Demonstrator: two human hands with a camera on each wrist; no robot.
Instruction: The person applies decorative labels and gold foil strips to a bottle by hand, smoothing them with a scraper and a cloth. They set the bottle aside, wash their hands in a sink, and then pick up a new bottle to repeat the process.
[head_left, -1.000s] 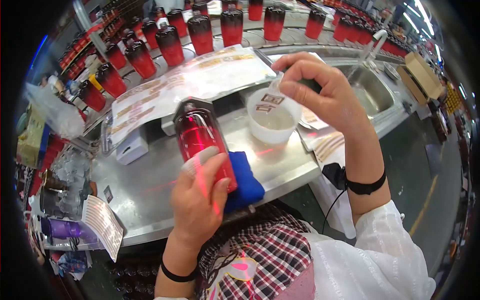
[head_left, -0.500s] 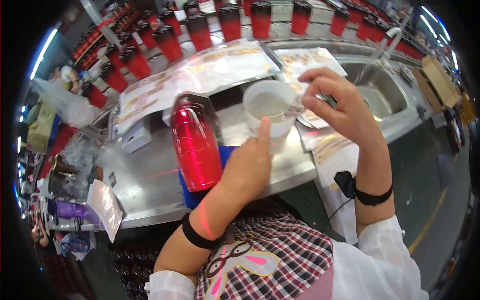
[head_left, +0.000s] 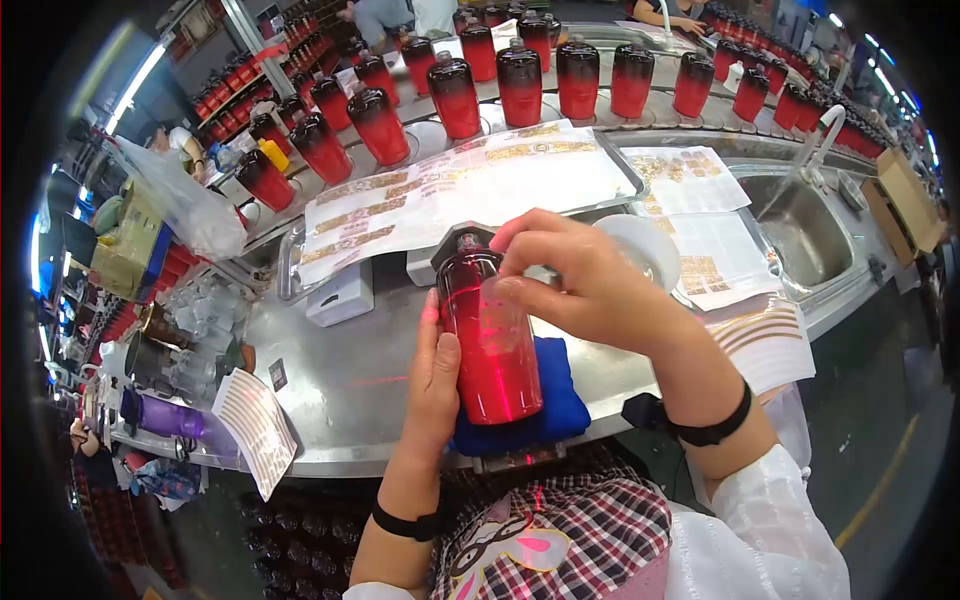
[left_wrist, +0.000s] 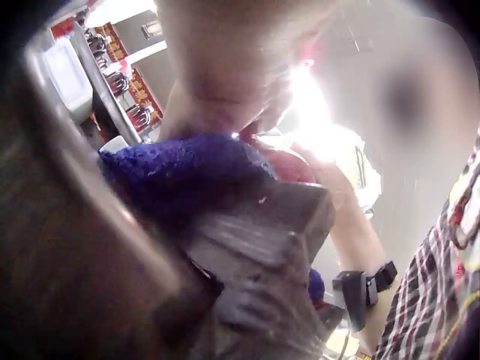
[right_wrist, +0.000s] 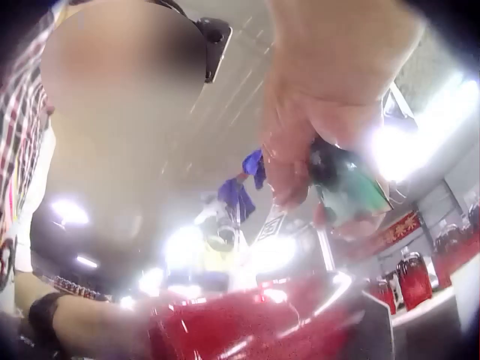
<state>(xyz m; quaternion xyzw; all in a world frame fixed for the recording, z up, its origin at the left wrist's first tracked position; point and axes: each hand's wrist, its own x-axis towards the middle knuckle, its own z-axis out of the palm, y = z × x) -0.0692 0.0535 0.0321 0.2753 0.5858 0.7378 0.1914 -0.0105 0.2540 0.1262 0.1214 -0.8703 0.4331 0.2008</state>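
A glossy red bottle [head_left: 500, 385] with a dark shoulder lies on a blue cloth [head_left: 562, 392] at the front of the metal bench, its neck pointing away. My left hand [head_left: 433, 390] rests along its left side with the fingers straight. Above the upper part of the bottle, my right hand [head_left: 590, 290] pinches a thin clear decal film, mostly hidden in the head view. The right wrist view has the film [right_wrist: 270, 229] hanging from the fingertips, with a small square print, over the red bottle [right_wrist: 232, 319]. A white tub [head_left: 645, 245] stands behind my right hand, partly covered.
Sheets of gold decals [head_left: 560, 175] lie on a tray beyond the bottle. Several red-and-black bottles [head_left: 520, 95] stand in a curved row behind. A sink [head_left: 815, 245] with running water is at right; a striped sheet [head_left: 255, 425] overhangs the front left edge.
My right hand has carried the film from over the tub leftward to above the bottle. My left hand left the bottle, pointed towards the tub, then came back to the bottle's left side.
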